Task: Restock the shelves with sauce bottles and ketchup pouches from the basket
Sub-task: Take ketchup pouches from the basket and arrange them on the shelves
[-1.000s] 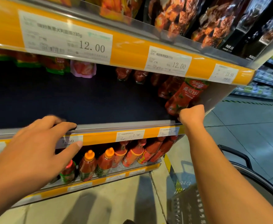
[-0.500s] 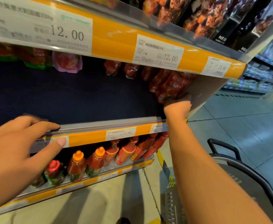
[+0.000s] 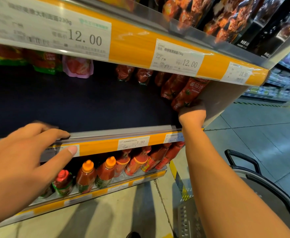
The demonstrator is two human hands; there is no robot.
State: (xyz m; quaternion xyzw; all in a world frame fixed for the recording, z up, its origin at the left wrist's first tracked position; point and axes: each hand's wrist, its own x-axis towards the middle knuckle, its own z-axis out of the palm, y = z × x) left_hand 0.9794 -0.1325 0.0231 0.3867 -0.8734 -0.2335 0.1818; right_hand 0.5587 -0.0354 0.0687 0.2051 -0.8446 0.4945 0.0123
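Resting on the front rail of the middle shelf [image 3: 106, 134], the left hand [image 3: 20, 160] lies flat with fingers straight and spread, the fingertips on the metal lip and the thumb over a price tag on the orange strip; it holds nothing. Above it, at the back of that dark shelf, stand green-edged red pouches [image 3: 43, 61] and, just beside them, a pink-edged pouch [image 3: 77, 67]. Below the rail, the lower shelf [image 3: 106, 188] carries a row of sauce bottles: a red-capped bottle [image 3: 62, 182] at the left, two orange-capped bottles [image 3: 96, 174] next, then red bottles [image 3: 146, 160] leaning toward the right end. Further right on the middle shelf, a row of red ketchup pouches [image 3: 173, 86] stands against the back. The front ketchup pouch [image 3: 188, 93] leans at the shelf's right end, close to the side panel [image 3: 223, 100], and the right hand [image 3: 192, 112] grips its lower edge from beneath; the fingers are in shadow, so how far they wrap is hard to tell. At the lower right, the basket [image 3: 188, 219] sits on the floor, its black handle [image 3: 240, 160] raised beside the right forearm.
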